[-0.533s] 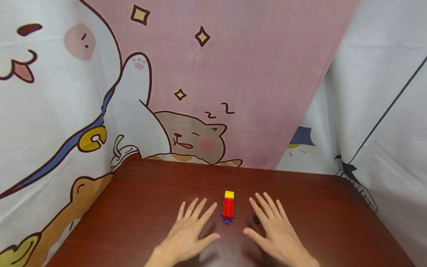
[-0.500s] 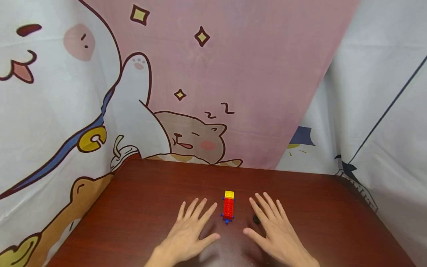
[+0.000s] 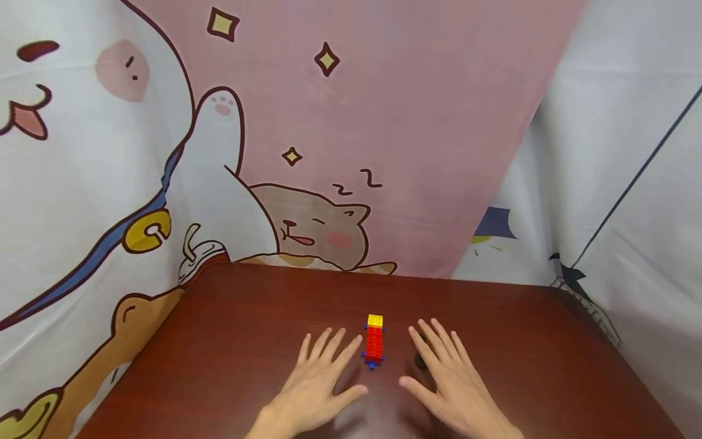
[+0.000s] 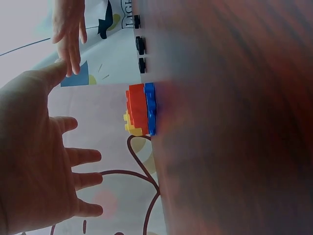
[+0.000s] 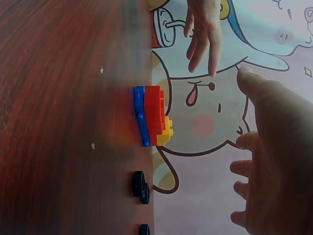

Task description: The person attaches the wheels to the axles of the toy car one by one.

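A toy vehicle of building bricks [image 3: 375,342] stands on the table between the two hands. It has a blue base [image 4: 150,108], red bricks [image 5: 154,107] on top and a yellow brick [image 3: 375,321] at its far end. My left hand [image 3: 315,384] hovers to its left, palm down with fingers spread, holding nothing. On the other side my right hand [image 3: 452,381] hovers with spread fingers, also without anything in it. Small black wheels [image 4: 140,45] stand on the table near the right hand; from the head, that hand partly covers them.
The dark red-brown wooden table [image 3: 263,305] runs back to a hanging cloth [image 3: 439,152] printed with cartoon animals. White cloth [image 3: 631,183] hangs along the right side. Tiny pale specks [image 5: 93,146] lie on the tabletop.
My left hand has shifted slightly right, closer to the toy vehicle. The head view has turned a little. My right hand stays nearly in place, and the vehicle stays on the table.
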